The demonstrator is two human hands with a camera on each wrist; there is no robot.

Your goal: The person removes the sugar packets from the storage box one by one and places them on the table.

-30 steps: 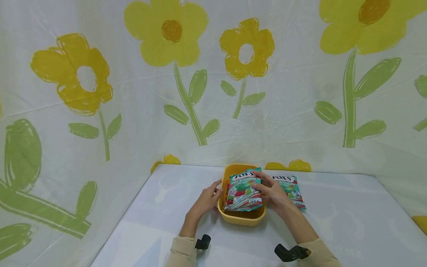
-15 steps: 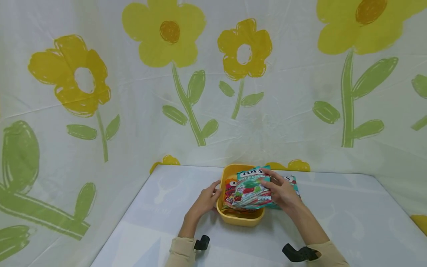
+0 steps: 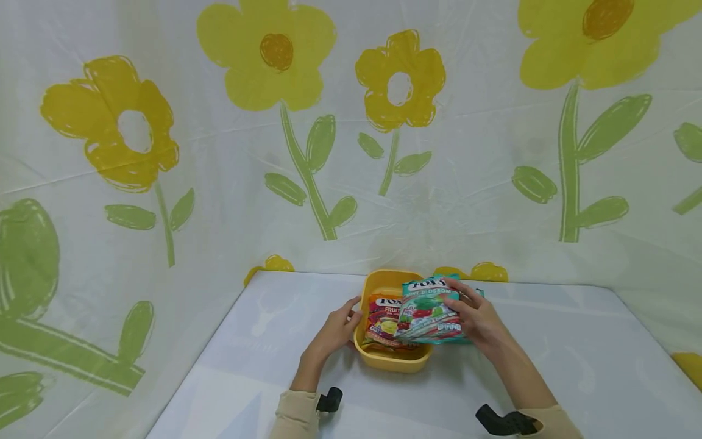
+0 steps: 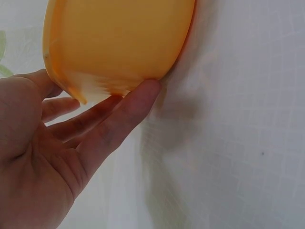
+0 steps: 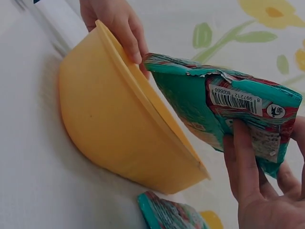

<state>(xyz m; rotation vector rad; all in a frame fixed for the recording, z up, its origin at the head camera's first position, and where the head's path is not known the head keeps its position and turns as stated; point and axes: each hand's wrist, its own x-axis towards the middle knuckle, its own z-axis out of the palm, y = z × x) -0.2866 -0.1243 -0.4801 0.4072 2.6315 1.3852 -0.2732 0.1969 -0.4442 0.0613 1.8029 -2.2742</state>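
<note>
My right hand [image 3: 478, 318] pinches a teal bag of Fox's mint candy [image 3: 425, 320] by its right side. In the head view this bag overlaps the right rim of a yellow plastic tub [image 3: 390, 364]; its back with the barcode shows in the right wrist view, raised above the rim. My left hand [image 3: 336, 329] grips the tub's left side, with the thumb at the rim and the fingers against the outer wall [image 4: 119, 38]. Inside the tub lies a red and orange bag of Fox's fruit candy [image 3: 380, 320], partly covered.
A second teal candy bag [image 5: 174, 213] lies on the table to the right of the tub, mostly hidden in the head view. The white table [image 3: 554, 353] ends at a flower-printed cloth [image 3: 460, 213] behind and at the left.
My right hand has moved the mint candy bag right, from over the tub's middle to its right rim, uncovering the fruit candy bag. My left hand stays on the tub.
</note>
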